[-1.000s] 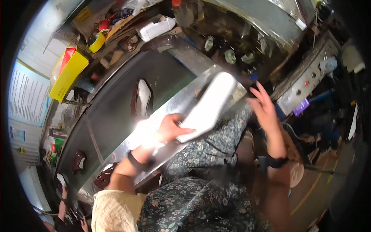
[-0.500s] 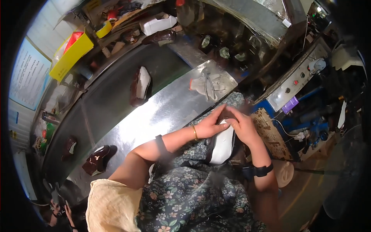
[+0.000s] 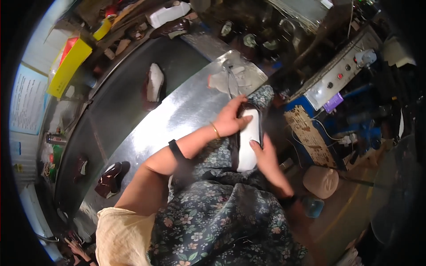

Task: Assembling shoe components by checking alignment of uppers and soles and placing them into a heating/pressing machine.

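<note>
Metal tbl (image 3: 177, 114) has hard glare, R hand (image 3: 269, 158) blurry.

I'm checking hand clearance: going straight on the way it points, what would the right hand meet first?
The right hand would likely meet the dark shoe first; its thumb seems to lie on the white face, though depth is unclear.

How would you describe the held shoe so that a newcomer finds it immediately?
Find the floral apron, bottom centre. Farther up, the left hand and right hand hold a dark shoe, white face up. Unlike the shoes on the belt, it is held.
</note>
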`<action>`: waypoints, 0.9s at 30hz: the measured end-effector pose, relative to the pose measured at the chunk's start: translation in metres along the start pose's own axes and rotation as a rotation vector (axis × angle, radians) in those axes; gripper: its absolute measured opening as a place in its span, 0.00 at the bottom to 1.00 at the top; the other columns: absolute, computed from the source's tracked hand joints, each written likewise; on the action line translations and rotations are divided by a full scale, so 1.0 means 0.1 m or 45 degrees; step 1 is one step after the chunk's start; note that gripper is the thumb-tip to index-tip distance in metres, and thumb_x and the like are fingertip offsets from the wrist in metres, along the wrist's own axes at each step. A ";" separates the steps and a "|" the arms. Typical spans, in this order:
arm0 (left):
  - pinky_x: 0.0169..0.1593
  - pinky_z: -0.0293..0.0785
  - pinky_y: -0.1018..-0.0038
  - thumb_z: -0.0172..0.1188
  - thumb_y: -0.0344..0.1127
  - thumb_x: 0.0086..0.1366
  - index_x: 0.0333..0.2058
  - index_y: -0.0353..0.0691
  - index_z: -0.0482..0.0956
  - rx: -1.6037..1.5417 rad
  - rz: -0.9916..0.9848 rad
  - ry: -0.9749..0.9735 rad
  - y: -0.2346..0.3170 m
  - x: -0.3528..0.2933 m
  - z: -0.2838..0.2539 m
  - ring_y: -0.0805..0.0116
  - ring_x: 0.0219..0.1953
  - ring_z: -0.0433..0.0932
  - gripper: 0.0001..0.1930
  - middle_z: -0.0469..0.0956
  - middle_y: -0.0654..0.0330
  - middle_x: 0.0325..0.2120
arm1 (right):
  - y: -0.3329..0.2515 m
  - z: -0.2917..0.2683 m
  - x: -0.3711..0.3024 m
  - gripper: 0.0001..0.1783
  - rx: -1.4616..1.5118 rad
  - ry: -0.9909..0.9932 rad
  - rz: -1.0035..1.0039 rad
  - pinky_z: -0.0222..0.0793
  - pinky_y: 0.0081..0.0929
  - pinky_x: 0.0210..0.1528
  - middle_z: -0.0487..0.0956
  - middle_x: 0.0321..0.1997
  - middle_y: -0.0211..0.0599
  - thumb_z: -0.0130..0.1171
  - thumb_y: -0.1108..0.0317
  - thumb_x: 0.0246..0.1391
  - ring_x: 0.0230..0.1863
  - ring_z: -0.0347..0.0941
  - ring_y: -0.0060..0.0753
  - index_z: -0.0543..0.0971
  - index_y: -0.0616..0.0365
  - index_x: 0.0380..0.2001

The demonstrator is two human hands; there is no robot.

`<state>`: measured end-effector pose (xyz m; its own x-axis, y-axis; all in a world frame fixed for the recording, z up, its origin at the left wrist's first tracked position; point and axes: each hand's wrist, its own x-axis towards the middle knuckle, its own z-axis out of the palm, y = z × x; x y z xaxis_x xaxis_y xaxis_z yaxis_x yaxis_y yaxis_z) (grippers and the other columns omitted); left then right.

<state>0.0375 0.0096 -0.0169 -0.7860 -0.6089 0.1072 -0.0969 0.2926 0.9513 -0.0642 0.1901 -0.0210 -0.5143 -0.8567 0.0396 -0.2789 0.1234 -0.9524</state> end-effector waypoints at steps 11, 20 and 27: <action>0.48 0.69 0.79 0.66 0.33 0.58 0.51 0.38 0.71 -0.624 -0.472 -0.287 0.05 0.04 0.11 0.75 0.43 0.73 0.23 0.75 0.64 0.41 | 0.09 -0.05 0.14 0.41 0.470 -0.023 1.130 0.66 0.26 0.48 0.79 0.43 0.38 0.37 0.35 0.62 0.43 0.73 0.26 0.76 0.66 0.49; 0.41 0.70 0.79 0.65 0.33 0.58 0.48 0.36 0.71 -0.449 -0.432 -0.200 0.02 0.21 0.24 0.75 0.37 0.73 0.20 0.76 0.63 0.37 | -0.05 0.02 0.21 0.25 -0.959 -0.024 -0.096 0.75 0.39 0.37 0.79 0.29 0.55 0.41 0.57 0.62 0.33 0.79 0.50 0.76 0.71 0.42; 0.35 0.69 0.82 0.66 0.34 0.58 0.51 0.34 0.70 -0.267 -0.489 -0.379 -0.01 0.36 0.23 0.79 0.31 0.72 0.24 0.76 0.66 0.34 | 0.00 -0.11 0.19 0.24 -0.908 -0.037 0.010 0.74 0.37 0.41 0.80 0.39 0.51 0.46 0.62 0.62 0.38 0.79 0.48 0.68 0.72 0.54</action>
<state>-0.0047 0.0048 -0.0204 -0.8602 -0.3986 -0.3180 -0.3117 -0.0826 0.9466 -0.0826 0.1788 -0.0171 -0.4995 -0.8662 0.0158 -0.7427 0.4188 -0.5225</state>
